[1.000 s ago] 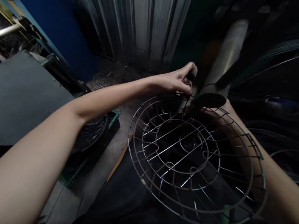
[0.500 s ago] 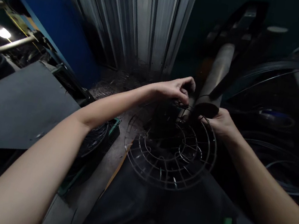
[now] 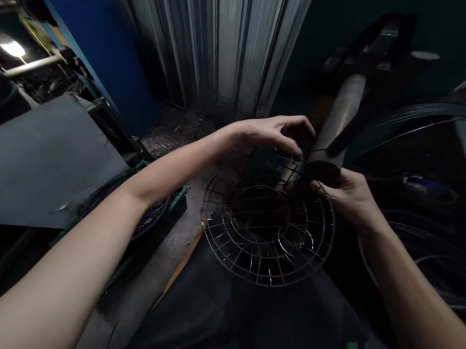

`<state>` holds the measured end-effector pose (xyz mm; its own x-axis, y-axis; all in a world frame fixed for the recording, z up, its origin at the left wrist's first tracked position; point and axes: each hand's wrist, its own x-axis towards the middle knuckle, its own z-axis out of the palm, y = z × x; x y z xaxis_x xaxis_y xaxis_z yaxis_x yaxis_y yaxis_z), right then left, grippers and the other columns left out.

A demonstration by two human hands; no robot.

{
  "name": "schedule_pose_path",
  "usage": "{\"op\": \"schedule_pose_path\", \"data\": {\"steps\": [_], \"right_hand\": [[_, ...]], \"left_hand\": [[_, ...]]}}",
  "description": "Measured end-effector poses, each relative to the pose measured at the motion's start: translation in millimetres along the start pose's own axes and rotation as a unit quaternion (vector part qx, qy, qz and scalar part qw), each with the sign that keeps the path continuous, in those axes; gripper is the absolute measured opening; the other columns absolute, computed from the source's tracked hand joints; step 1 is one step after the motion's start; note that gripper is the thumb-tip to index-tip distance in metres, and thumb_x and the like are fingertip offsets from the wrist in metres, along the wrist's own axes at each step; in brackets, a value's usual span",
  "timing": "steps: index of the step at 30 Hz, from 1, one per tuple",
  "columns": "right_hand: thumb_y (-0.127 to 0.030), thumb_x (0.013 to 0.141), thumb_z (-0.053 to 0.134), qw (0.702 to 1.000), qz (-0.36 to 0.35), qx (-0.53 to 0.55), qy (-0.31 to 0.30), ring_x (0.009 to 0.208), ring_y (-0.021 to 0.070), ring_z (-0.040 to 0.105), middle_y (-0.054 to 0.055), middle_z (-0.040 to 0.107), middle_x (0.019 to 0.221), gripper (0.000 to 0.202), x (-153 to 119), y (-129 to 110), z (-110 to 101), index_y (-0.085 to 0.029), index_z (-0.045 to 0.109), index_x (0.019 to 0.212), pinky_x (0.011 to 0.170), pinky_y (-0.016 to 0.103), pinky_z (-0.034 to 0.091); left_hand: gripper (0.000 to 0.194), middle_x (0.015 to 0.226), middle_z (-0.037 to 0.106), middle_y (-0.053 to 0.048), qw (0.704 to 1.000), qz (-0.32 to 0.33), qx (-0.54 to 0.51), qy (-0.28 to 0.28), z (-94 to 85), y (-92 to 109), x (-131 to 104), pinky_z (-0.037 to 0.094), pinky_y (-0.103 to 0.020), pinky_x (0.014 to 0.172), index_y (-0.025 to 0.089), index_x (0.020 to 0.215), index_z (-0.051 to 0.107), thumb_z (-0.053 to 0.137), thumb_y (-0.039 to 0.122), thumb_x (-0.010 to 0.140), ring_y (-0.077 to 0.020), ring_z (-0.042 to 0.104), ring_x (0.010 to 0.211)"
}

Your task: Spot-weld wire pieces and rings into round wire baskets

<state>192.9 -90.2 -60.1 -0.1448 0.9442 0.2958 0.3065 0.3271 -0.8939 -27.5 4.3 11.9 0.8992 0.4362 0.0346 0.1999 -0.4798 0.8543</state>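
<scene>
A round wire frame [image 3: 240,265] with concentric rings and radial wires sits in front of my body above my dark-clothed lap. At its far right rim, my right hand [image 3: 351,196] grips the wire with the thumb on top; some fingers are hidden behind it. My left hand [image 3: 273,131] hovers over the frame's far side, thumb and fingers apart and curved, nothing visible between them. Just right of the left fingertips, a thick metal tube [image 3: 343,112] points down toward the frame, its dark end close to the right hand.
A grey panel [image 3: 26,165] lies at left, beside a green crate [image 3: 178,198] holding coiled wire. Corrugated metal sheet [image 3: 219,37] and a blue panel [image 3: 83,27] stand ahead. Wire coils [image 3: 436,260] lie at right in deep shadow. A lamp [image 3: 13,48] glows far left.
My left hand's fingers have opened from a curled pinch. The wire frame has shifted slightly and shows more sharply. My right hand keeps its grip at the rim.
</scene>
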Motion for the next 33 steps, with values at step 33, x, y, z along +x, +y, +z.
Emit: {"op": "schedule_pose_path", "data": {"steps": [33], "right_hand": [[-0.041,0.058,0.078,0.997,0.062,0.031,0.028,0.076,0.0191,0.064,0.001,0.069,0.085,0.034,-12.6,0.8,7.2,-0.022,0.070,0.086,0.080,0.036,0.054]], "left_hand": [[0.086,0.141,0.029,-0.024,0.873,0.104,0.460,0.122,54.7,-42.8,-7.7,0.039,-0.043,0.098,0.010,0.143,0.021,0.061,0.032,0.070,-0.0347,0.039,0.127]]}}
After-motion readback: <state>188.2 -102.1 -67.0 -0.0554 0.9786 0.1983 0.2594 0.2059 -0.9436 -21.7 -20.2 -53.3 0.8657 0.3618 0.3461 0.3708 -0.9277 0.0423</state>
